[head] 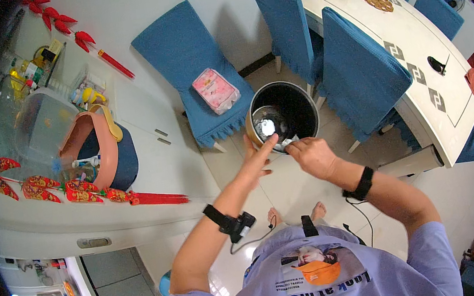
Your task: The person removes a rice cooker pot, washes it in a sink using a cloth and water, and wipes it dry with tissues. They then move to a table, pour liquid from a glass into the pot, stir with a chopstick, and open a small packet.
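Note:
A round metal pot (298, 98) with a dark inside and a gold-toned outside is tilted so its opening faces me. My left hand (254, 166) grips its near-left side, with the thumb by the rim and the other fingers spread outside. Pinched in my right hand (314, 157) is a crumpled white tissue or wipe (285, 143), pressed against the near rim. A bright reflection shows on the pot's bottom. My right palm and the underside of the pot are hidden.
A blue-covered chair (187, 50) behind the pot bears a pink tissue pack (215, 89). More blue chairs (357, 67) line the white dining table (412, 37) on the right. At left, a cabinet (152, 160) carries a pink-and-navy basket (113, 158).

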Demonstrator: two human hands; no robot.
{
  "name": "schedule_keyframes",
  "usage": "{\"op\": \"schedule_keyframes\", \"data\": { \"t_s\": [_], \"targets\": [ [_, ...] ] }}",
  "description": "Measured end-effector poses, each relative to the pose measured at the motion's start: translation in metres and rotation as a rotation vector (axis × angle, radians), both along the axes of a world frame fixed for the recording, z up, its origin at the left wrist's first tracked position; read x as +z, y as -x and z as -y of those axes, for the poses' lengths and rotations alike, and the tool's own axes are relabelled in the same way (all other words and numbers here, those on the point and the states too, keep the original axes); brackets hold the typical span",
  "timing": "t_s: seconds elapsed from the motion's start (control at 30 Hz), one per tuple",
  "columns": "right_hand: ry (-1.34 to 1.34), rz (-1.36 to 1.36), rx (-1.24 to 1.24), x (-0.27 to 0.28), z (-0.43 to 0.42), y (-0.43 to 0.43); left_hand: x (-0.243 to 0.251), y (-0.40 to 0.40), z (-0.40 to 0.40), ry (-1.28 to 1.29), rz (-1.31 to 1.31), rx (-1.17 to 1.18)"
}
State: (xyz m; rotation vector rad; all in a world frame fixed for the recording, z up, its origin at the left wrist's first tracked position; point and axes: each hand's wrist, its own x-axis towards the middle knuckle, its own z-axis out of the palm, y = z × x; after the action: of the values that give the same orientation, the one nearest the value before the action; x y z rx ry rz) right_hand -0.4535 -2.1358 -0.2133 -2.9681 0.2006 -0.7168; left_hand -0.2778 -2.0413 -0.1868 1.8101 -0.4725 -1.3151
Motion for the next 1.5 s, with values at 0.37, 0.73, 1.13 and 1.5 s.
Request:
{"op": "schedule_keyframes", "data": {
  "t_s": [0.37, 0.73, 1.13, 1.5],
  "targets": [
    [-0.798, -0.035, -0.255, -0.032, -0.058, -0.038, -0.047, 0.01, 0.002, 0.157, 0.678, -0.062],
    [0.194, -0.178, 0.36, -0.065, -0.004, 0.01, 0.001, -0.023, -0.009, -0.104, 0.418, -0.3],
    [-0.696, -0.208, 0.157, -0.012, -0.008, -0.022, 0.024, -0.024, -0.008, -0.257, 0.145, -0.474],
    [-0.238, -0.559, 0.611, -0.05, -0.027, -0.039, 0.009, -0.013, -0.012, -0.142, 0.101, -0.49]
  ]
}}
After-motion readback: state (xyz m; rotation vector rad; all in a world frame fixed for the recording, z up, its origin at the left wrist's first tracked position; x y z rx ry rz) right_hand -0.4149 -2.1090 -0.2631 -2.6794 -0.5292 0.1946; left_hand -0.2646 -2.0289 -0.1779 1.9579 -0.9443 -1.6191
